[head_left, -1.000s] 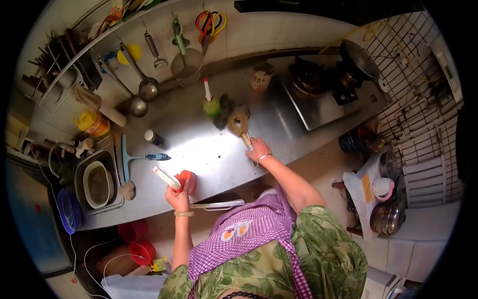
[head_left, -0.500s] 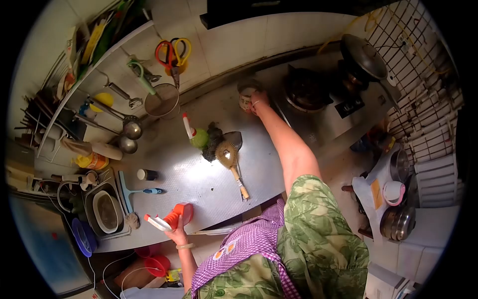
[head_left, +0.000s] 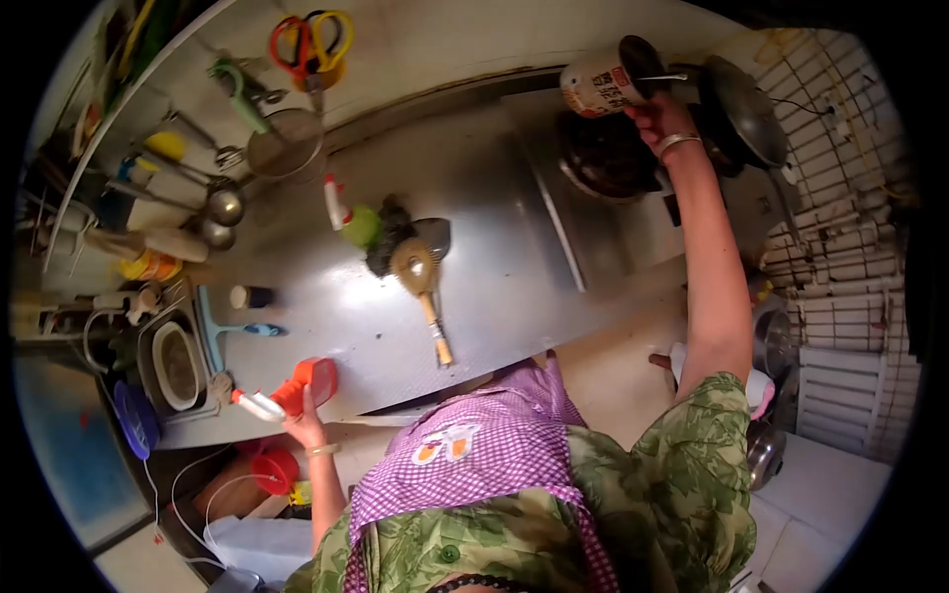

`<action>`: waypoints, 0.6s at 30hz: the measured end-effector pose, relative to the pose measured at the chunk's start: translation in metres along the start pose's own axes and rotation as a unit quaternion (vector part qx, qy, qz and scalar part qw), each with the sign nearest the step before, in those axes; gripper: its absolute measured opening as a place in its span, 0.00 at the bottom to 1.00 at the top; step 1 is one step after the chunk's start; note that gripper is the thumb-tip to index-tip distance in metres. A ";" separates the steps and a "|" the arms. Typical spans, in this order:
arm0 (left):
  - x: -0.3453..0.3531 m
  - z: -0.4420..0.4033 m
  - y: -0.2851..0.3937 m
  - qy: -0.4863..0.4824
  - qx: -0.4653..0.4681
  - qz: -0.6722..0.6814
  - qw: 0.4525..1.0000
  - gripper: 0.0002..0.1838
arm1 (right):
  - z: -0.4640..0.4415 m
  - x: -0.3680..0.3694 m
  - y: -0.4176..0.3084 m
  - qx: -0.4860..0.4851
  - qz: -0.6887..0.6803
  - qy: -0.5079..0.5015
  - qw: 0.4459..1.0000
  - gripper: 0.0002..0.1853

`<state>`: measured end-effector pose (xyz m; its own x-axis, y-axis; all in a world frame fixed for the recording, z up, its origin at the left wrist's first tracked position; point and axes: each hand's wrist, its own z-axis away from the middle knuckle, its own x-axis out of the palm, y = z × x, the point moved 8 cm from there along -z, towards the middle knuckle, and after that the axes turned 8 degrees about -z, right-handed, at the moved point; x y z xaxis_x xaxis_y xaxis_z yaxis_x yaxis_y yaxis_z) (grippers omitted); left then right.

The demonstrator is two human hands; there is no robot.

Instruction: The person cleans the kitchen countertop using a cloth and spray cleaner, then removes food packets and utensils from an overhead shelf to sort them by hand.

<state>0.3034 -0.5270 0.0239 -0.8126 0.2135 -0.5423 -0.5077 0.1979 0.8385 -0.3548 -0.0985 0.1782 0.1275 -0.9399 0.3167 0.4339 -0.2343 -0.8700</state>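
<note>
My left hand (head_left: 306,425) is closed around a red spray bottle (head_left: 308,383) with a white-and-red nozzle, held by the front edge of the steel counter. My right hand (head_left: 664,123) grips a labelled tin (head_left: 595,87) above the stove. The tin is tilted, its dark open end facing right, and a thin metal handle sticks out there. Below it is a black burner (head_left: 608,163). Between my hands, a round brush with a wooden handle (head_left: 431,314) lies near a dark scouring clump (head_left: 390,232) and a green spray bottle (head_left: 362,227).
A lidded pan (head_left: 746,114) stands on the stove's right side, near a wire rack (head_left: 850,168). At left are a sink (head_left: 153,306), a light-blue squeegee (head_left: 210,326) and a small dark jar (head_left: 252,296). Scissors (head_left: 311,49), ladles and a strainer (head_left: 287,146) hang along the wall.
My right hand has lifted the tin from the counter and carried it right, over the stove, tilting it. My left hand still holds the red spray bottle. The camera view has shifted.
</note>
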 end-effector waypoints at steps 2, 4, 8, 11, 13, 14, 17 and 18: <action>-0.002 0.003 0.009 0.014 0.016 -0.047 0.999 0.22 | 0.014 -0.044 -0.036 -0.068 0.029 0.103 0.992 0.14; -0.002 0.000 -0.007 0.010 0.004 -0.017 1.000 0.21 | 0.019 -0.087 -0.055 -0.113 0.053 0.183 0.975 0.13; -0.003 -0.001 -0.010 0.013 0.019 -0.024 0.999 0.20 | -0.004 -0.169 -0.065 -0.182 0.022 0.285 0.941 0.14; -0.004 -0.001 -0.008 0.020 0.038 -0.047 0.998 0.21 | -0.031 -0.204 -0.065 -0.232 0.106 0.290 0.923 0.15; -0.002 -0.003 -0.014 0.025 0.018 -0.052 0.998 0.22 | -0.037 -0.202 -0.076 -0.312 0.407 0.266 0.816 0.15; -0.008 -0.002 -0.017 0.034 0.003 -0.058 0.998 0.23 | -0.033 -0.191 -0.078 -0.359 0.540 0.262 0.715 0.15; -0.012 -0.002 -0.020 0.039 -0.012 -0.119 0.992 0.26 | -0.015 -0.121 -0.064 -0.486 0.728 0.085 0.476 0.16; -0.011 0.000 -0.009 0.023 -0.022 -0.133 0.991 0.25 | -0.014 -0.112 -0.063 -0.470 0.709 0.053 0.522 0.16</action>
<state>0.3168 -0.5313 0.0223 -0.6598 0.1143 -0.7427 -0.7171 0.1993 0.6678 -0.4086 0.0185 0.1922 -0.3452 -0.3301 -0.8786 -0.6671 0.7448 -0.0177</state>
